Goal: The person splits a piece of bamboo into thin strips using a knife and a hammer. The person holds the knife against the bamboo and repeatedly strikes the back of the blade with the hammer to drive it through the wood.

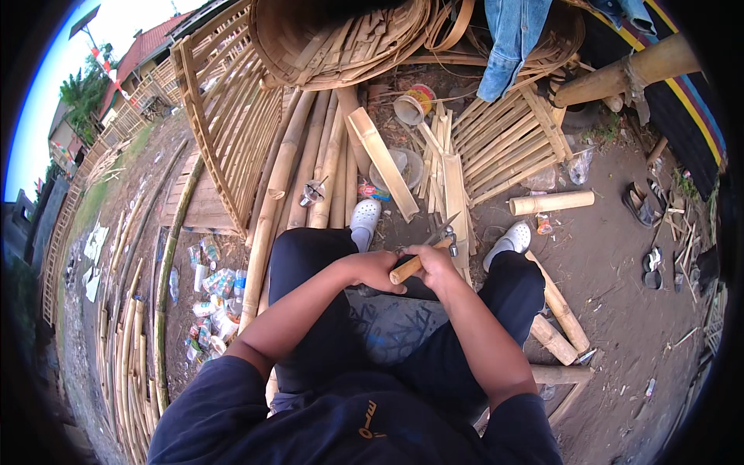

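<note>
Gripping a wooden-handled hammer, the right hand has its fingers curled closed around the handle, with the small metal head showing past the far side of the fist. The left hand sits just left of the hammer's butt end, fingers bent inward; what they have hold of is hidden. A dark, narrow blade slants up beside the hammer head; which hand bears it cannot be told. The hammer is above the lap, between the knees.

Just beyond the hammer lies a split bamboo length, and farther beyond, a bit to its left, another pale split piece. White clogs flank the hammer, the left clog and the right clog both a little past it. Round bamboo poles run left of it. Well beyond are a large woven basket and, toward the right, a slatted bamboo panel. A short bamboo tube rests to the hammer's right; dark sandals lie farther right still.
</note>
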A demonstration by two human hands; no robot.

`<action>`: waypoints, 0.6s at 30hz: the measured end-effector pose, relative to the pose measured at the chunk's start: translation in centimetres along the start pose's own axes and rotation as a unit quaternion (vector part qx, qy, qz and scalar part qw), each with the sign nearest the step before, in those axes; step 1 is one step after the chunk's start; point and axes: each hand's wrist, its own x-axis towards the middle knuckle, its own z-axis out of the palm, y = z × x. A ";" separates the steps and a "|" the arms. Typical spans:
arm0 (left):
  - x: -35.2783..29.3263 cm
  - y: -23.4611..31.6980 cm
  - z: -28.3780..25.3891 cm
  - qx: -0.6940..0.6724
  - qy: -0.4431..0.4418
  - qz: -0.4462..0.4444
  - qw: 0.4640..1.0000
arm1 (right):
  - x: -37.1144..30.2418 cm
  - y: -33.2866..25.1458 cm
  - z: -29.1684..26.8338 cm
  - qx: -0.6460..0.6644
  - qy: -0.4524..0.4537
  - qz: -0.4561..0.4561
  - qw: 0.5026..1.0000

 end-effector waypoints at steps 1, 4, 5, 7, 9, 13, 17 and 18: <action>0.4 0.5 -1.9 0.030 -0.079 -0.027 0.996 | 0.6 0.1 -1.0 -0.007 0.022 -0.006 1.000; 0.3 -6.0 -7.1 -0.182 -0.097 0.007 0.978 | 1.3 0.3 -1.3 -0.042 0.083 -0.020 0.996; -0.4 -11.9 -9.8 -0.097 -0.024 -0.010 0.995 | 1.1 0.4 -0.4 -0.061 0.093 -0.023 0.994; 0.8 -18.7 -11.0 0.047 0.003 -0.081 0.996 | 1.4 -0.1 -0.8 -0.040 0.076 -0.003 0.996; 2.3 -21.5 -11.2 0.062 -0.053 -0.165 0.983 | 1.3 -1.3 -1.1 -0.013 0.056 0.007 0.998; 4.4 -24.5 -10.9 -0.036 -0.105 -0.134 0.985 | 2.5 -1.6 -2.7 -0.040 0.038 -0.006 0.998; 5.5 -23.0 -12.1 0.216 0.072 -0.084 0.970 | 2.0 -2.5 -2.6 -0.067 0.034 -0.015 0.997; 5.6 -22.9 -12.7 0.307 0.151 -0.090 0.935 | 1.9 -2.7 -2.5 -0.067 0.028 -0.012 0.997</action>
